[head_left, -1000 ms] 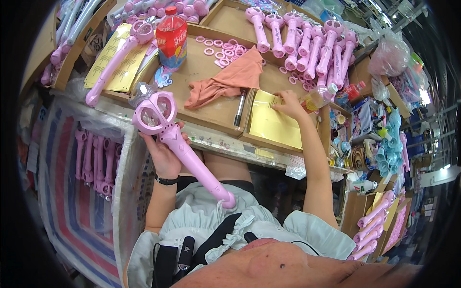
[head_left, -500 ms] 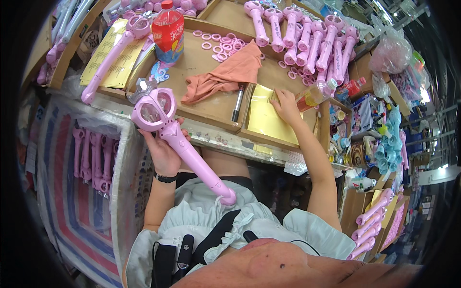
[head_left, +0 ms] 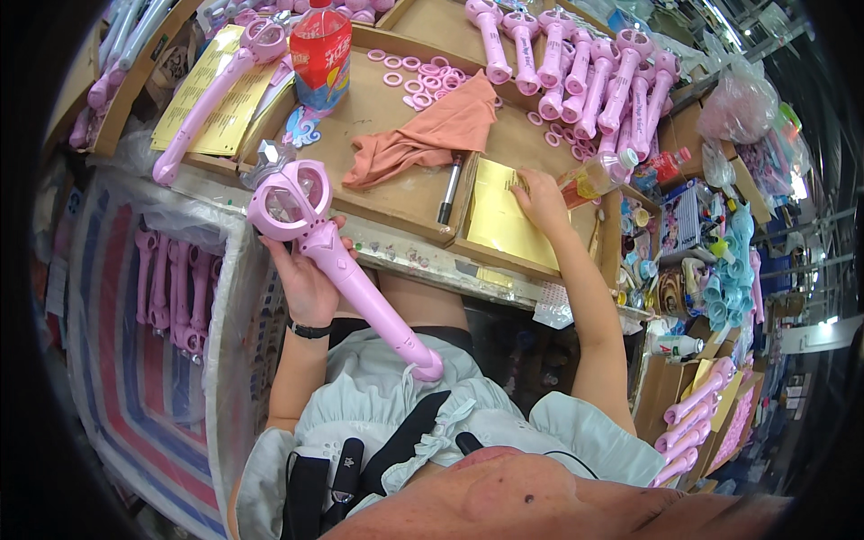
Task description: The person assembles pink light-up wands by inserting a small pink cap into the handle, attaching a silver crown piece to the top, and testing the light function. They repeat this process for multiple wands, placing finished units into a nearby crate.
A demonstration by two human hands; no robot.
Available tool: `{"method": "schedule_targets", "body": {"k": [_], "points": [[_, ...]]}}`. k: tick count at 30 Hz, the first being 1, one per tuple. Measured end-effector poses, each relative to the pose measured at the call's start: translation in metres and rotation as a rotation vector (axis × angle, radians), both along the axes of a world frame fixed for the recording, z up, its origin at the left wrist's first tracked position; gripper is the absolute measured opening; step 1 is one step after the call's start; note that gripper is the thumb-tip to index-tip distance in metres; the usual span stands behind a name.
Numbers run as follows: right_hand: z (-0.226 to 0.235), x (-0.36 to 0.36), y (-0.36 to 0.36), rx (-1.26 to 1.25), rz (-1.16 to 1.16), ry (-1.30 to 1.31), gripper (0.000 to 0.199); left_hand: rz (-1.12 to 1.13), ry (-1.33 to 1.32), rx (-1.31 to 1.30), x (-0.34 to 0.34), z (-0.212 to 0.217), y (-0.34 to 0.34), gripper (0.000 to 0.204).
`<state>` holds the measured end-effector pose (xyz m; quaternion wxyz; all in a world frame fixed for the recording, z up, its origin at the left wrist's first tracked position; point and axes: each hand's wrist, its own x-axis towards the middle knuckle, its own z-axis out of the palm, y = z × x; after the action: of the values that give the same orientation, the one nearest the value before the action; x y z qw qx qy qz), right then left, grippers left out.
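Observation:
A pink toy wand (head_left: 364, 297) lies slantwise across my left hand (head_left: 310, 283), whose fingers wrap round it from beneath, just below the head. Its ring-shaped head has openings and is topped by a clear, faceted piece (head_left: 270, 155). The handle's lower end rests against my clothing. On the right, my right hand (head_left: 543, 205) touches the upper right part of a stack of yellow printed sheets (head_left: 499, 225), thumb and forefinger apart. Whether a sheet is pinched cannot be seen. Beside that hand leans a bottle of amber liquid (head_left: 589, 180).
Cardboard trays hold an orange cloth (head_left: 418, 144), a marker (head_left: 448, 191), pink rings (head_left: 423, 81) and several pink wands (head_left: 621, 85). A red-capped bottle (head_left: 320, 58) stands beside another wand (head_left: 211, 99) on yellow sheets. Left stands a striped, plastic-lined bin (head_left: 135, 378) with wands.
The view has shifted slightly, so the tabletop things sit a little further right. Both hands keep nearly the same pose, the left still holding the wand.

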<state>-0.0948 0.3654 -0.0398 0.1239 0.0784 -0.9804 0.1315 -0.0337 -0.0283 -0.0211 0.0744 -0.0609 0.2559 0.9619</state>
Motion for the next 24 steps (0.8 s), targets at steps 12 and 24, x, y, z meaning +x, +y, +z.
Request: {"method": "schedule_targets", "body": {"k": [12,24], "points": [[-0.001,0.0,0.0,-0.044,-0.018,0.011,0.042,0.004,0.001,0.0,0.0,0.001,0.002,0.075],[0.01,0.005,-0.006,-0.101,-0.022,-0.031,0.029,0.001,-0.026,-0.015,0.0,-0.001,0.002,0.08]]}}
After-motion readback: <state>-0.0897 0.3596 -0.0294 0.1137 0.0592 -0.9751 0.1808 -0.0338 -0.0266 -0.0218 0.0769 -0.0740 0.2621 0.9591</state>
